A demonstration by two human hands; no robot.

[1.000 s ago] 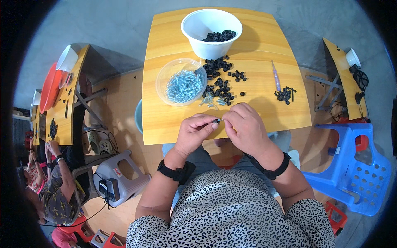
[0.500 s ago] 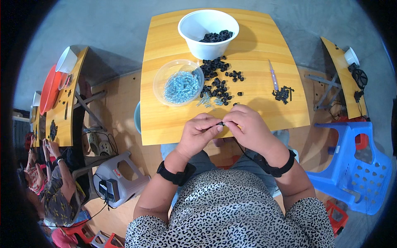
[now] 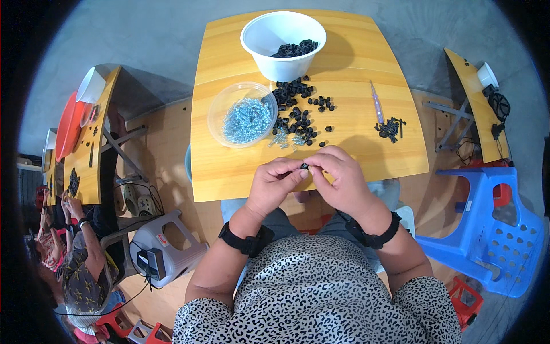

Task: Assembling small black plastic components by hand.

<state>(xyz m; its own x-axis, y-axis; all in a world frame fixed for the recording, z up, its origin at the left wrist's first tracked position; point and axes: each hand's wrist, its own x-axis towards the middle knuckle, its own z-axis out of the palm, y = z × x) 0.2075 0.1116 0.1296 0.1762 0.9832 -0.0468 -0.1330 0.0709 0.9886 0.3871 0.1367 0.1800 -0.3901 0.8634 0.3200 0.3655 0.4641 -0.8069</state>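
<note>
Over the table's near edge, my left hand (image 3: 273,182) pinches a small black plastic part (image 3: 304,166) between thumb and fingertips. The fingertips of my right hand (image 3: 338,175) meet the same part from the other side; how firmly they grip it is hard to see. Just beyond the hands lie a few loose small springs (image 3: 282,137) and a scatter of black plastic parts (image 3: 295,92). A clear round tub (image 3: 215,129) of bluish metal springs (image 3: 247,120) stands at their left.
A white bowl (image 3: 258,60) with more black parts stands at the table's far side. To the right lie a purple-handled pointed tool (image 3: 378,109) and a pile of black pins (image 3: 389,129). A blue plastic stool (image 3: 481,229) is at right; people work at a table (image 3: 109,132) on the left.
My hands have shifted slightly left with the black part, and my right fingers sit a little differently around it. The table's contents appear slightly further left in view.
</note>
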